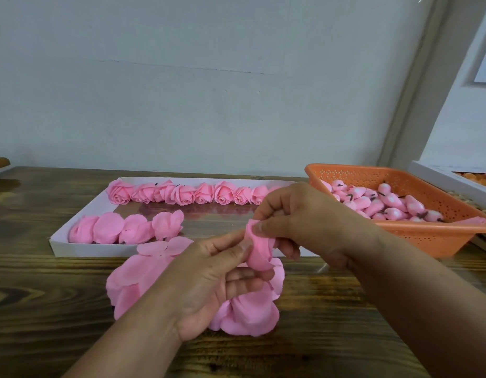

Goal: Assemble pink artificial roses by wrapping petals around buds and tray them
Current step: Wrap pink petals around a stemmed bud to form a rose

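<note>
Head view: I count about 9 finished roses [181,193] along the far row of the white tray [60,245], with 4 looser ones in front at center left. My left hand [209,279] and right hand [299,222] both pinch a curled pink petal [259,251] at mid-frame, so I judge this rose is barely started. Loose petals [138,279] below and many buds [383,204] in the orange basket [427,236] at right remain.

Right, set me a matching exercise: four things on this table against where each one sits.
Things:
1. finished roses
2. buds
3. loose petals
4. petal being wrapped

Places:
A. in the orange basket
B. between both hands' fingers
C. in a row along the far side of the white tray
D. piled on the wooden table, in front of the tray

Pairs: 1-C, 2-A, 3-D, 4-B
</note>
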The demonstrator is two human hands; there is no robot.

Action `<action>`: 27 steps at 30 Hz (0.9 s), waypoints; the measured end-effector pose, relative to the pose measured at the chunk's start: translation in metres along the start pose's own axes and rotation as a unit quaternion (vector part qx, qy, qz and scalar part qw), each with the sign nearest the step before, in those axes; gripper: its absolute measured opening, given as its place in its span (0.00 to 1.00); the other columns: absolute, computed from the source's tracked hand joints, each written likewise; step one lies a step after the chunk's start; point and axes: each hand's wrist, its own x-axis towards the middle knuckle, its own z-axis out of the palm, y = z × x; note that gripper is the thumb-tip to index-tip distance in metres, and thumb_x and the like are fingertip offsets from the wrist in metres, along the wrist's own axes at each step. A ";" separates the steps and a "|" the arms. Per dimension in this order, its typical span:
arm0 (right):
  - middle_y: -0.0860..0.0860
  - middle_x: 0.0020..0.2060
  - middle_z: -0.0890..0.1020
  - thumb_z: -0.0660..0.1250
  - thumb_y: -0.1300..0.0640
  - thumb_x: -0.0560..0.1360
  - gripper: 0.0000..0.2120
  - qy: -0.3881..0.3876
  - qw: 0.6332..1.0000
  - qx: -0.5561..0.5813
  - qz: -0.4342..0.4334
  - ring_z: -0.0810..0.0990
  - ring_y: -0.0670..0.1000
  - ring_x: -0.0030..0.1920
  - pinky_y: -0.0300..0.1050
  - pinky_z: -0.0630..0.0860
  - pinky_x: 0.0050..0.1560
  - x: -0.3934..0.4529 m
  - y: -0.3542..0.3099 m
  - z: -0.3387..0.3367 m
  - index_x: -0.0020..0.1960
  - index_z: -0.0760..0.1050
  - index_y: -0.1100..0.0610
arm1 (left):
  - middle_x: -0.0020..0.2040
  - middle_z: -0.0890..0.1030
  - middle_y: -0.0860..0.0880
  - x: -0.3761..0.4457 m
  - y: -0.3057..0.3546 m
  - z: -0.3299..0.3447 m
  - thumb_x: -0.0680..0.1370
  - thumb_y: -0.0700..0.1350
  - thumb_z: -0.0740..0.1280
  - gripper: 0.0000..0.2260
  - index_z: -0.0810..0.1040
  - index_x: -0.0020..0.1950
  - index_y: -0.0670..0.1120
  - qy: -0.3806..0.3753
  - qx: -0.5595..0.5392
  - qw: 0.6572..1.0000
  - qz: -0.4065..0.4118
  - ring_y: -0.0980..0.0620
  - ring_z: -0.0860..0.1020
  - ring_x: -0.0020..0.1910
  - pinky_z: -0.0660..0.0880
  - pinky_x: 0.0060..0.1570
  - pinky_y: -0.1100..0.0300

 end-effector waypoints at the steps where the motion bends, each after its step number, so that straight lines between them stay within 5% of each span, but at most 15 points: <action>1: 0.50 0.19 0.74 0.69 0.65 0.72 0.05 0.001 1.000 0.004 -0.001 0.68 0.45 0.18 0.35 0.66 0.23 0.000 0.001 0.002 0.38 0.78 0.65 | 0.43 0.84 0.37 0.000 0.000 0.001 0.66 0.43 0.69 0.12 0.85 0.46 0.39 -0.001 -0.014 1.000 -0.011 0.44 0.84 0.38 0.80 0.34 0.59; 7: 0.50 0.23 0.76 0.67 0.61 0.74 0.03 0.035 0.997 0.063 -0.030 0.74 0.48 0.24 0.42 0.71 0.26 -0.007 0.008 0.007 0.47 0.78 0.59 | 0.43 0.84 0.37 -0.001 0.000 0.003 0.65 0.41 0.70 0.10 0.85 0.43 0.38 -0.003 -0.079 0.995 -0.063 0.46 0.84 0.38 0.82 0.37 0.58; 12: 0.50 0.34 0.79 0.74 0.52 0.64 0.10 0.173 0.967 0.006 -0.189 0.76 0.48 0.34 0.42 0.74 0.34 -0.037 0.024 0.012 0.42 0.76 0.53 | 0.44 0.83 0.36 -0.002 0.004 0.002 0.64 0.40 0.71 0.10 0.85 0.42 0.36 0.014 -0.137 0.987 -0.080 0.45 0.84 0.38 0.82 0.39 0.56; 16: 0.47 0.40 0.76 0.76 0.55 0.63 0.12 0.164 0.941 -0.143 -0.259 0.73 0.45 0.41 0.35 0.71 0.40 -0.039 0.037 0.027 0.43 0.76 0.56 | 0.40 0.83 0.39 -0.005 0.004 0.006 0.67 0.39 0.69 0.09 0.85 0.42 0.37 -0.009 -0.131 0.988 -0.084 0.48 0.83 0.34 0.80 0.31 0.59; 22: 0.48 0.44 0.73 0.73 0.60 0.66 0.03 0.165 0.917 -0.217 -0.291 0.75 0.51 0.46 0.52 0.74 0.41 -0.035 0.034 0.028 0.39 0.80 0.56 | 0.37 0.83 0.39 -0.004 0.005 0.007 0.65 0.39 0.69 0.07 0.85 0.38 0.38 0.018 -0.132 0.986 -0.100 0.47 0.83 0.32 0.81 0.31 0.58; 27: 0.49 0.47 0.74 0.67 0.57 0.70 0.06 0.132 0.909 -0.238 -0.316 0.76 0.52 0.50 0.52 0.75 0.43 -0.042 0.033 0.022 0.40 0.82 0.55 | 0.35 0.82 0.37 -0.005 0.008 0.006 0.63 0.37 0.70 0.07 0.84 0.37 0.35 0.028 -0.149 0.980 -0.131 0.44 0.83 0.31 0.81 0.29 0.55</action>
